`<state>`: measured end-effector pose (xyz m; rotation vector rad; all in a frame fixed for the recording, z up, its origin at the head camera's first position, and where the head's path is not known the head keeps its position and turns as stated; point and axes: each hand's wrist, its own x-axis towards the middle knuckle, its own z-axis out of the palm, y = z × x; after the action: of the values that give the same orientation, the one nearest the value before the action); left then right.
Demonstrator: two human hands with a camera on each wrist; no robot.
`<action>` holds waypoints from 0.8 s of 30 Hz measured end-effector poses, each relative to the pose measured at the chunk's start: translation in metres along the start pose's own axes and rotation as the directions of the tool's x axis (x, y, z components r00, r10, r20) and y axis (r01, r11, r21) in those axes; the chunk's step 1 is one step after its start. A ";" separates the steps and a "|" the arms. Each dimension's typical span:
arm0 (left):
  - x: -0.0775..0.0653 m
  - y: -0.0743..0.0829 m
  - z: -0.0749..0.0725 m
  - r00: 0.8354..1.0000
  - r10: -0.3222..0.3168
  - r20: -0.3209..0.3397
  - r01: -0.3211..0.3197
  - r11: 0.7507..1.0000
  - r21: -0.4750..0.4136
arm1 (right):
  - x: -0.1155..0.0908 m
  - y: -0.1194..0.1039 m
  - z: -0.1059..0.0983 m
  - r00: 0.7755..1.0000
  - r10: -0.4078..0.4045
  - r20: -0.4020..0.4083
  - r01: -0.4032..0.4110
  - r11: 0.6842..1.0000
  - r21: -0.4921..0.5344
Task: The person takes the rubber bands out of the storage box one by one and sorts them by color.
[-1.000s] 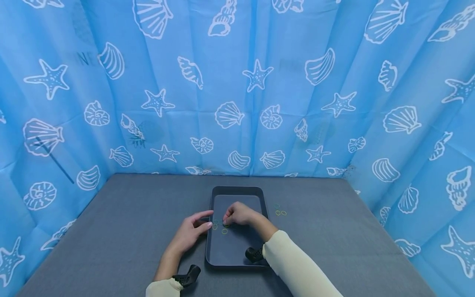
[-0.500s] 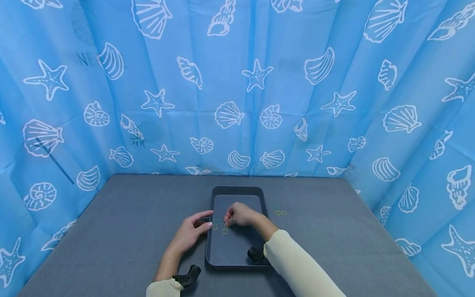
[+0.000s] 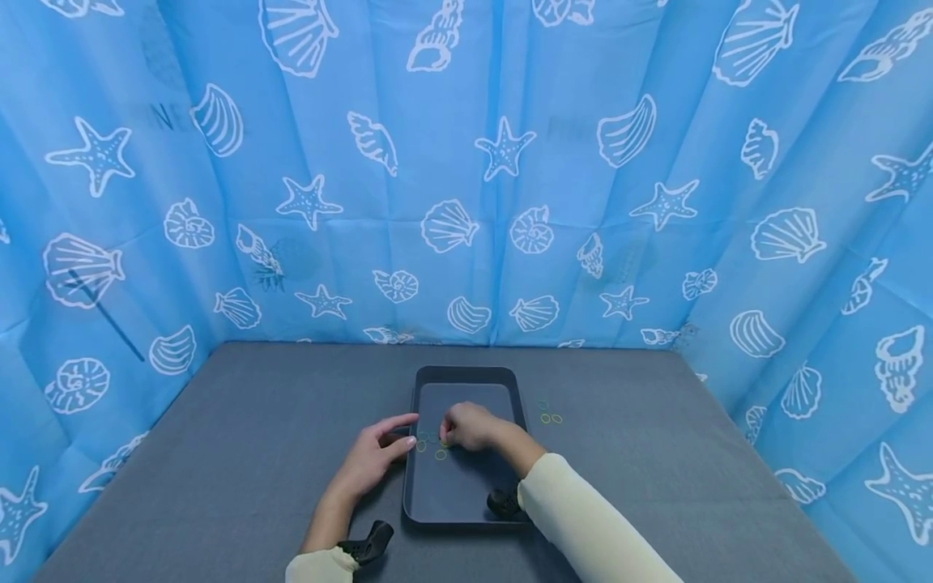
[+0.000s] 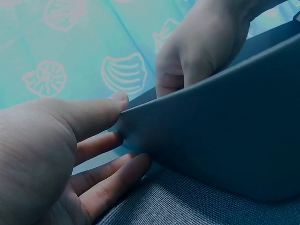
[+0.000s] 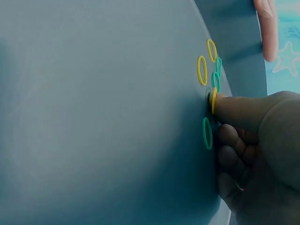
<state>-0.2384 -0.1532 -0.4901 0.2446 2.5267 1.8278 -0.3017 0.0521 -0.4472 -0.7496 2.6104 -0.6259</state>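
Touching tray wall: the left hand (image 3: 368, 463) has its fingers spread well apart, thumb tip at the rim and other fingertips against the outside; it grips nothing.
Tray: the dark tray (image 3: 459, 498) lies between the left fingers and the right sleeve, with the right fingertips down inside it.
Right fingers: the right hand (image 3: 472, 427) bends downward, lower fingers curled toward the palm, thumb tip touching 1 yellow ring (image 5: 213, 107); whether that ring is pinched cannot be told.
Green ring by curled fingers: 1 green ring (image 5: 204, 133) lies just beside them on the tray floor.
Green pair: 2 green rings (image 5: 213, 83) lie near the right thumb tip, on the side toward the left hand.
Yellow pair: 2 more yellow rings (image 5: 198, 70) lie a little farther from that thumb, 1 of them closer to the left fingertips.
Outside group: 1 green band (image 3: 543, 405) and 2 yellow bands (image 3: 546, 423) lie on the grey cloth (image 3: 627, 486), to the right of the right fingers, beyond the tray.
Backdrop: a blue curtain (image 3: 452, 162) with white shells and starfish hangs beyond both hands' fingers.
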 end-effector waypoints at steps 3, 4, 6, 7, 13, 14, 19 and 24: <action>0.000 0.000 0.000 1.000 -0.004 -0.002 0.004 1.000 0.002 | 0.000 0.002 -0.001 1.000 -0.005 -0.001 0.006 0.999 0.049; 0.000 0.000 0.000 1.000 -0.006 -0.003 0.006 1.000 0.006 | 0.000 0.003 -0.001 1.000 -0.015 -0.005 0.015 0.998 0.069; 0.000 0.001 0.000 1.000 -0.011 -0.004 0.011 1.000 0.013 | 0.000 0.005 -0.002 0.999 -0.035 -0.015 0.036 0.992 0.118; 0.000 0.001 0.000 1.000 -0.013 -0.003 0.013 1.000 0.014 | 0.000 0.006 -0.003 0.999 -0.044 -0.022 0.047 0.989 0.143; 0.001 -0.001 0.000 1.000 -0.012 0.001 0.012 1.000 0.004 | -0.003 0.009 -0.007 0.994 -0.069 -0.090 0.087 0.971 0.221; 0.001 -0.001 0.000 1.000 -0.011 0.003 0.011 1.000 0.001 | -0.003 0.010 -0.008 0.992 -0.069 -0.104 0.091 0.971 0.221; 0.001 -0.002 0.000 1.000 -0.002 0.008 0.002 1.000 -0.003 | -0.008 0.015 -0.012 0.986 -0.060 -0.158 0.095 0.969 0.227; 0.001 -0.003 0.000 1.000 0.008 0.000 -0.008 1.000 0.001 | -0.015 0.017 -0.025 0.983 -0.051 -0.176 0.093 0.966 0.241</action>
<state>-0.2397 -0.1541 -0.4930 0.2543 2.5308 1.8290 -0.3082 0.0813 -0.4320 -0.7433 2.5940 -1.0582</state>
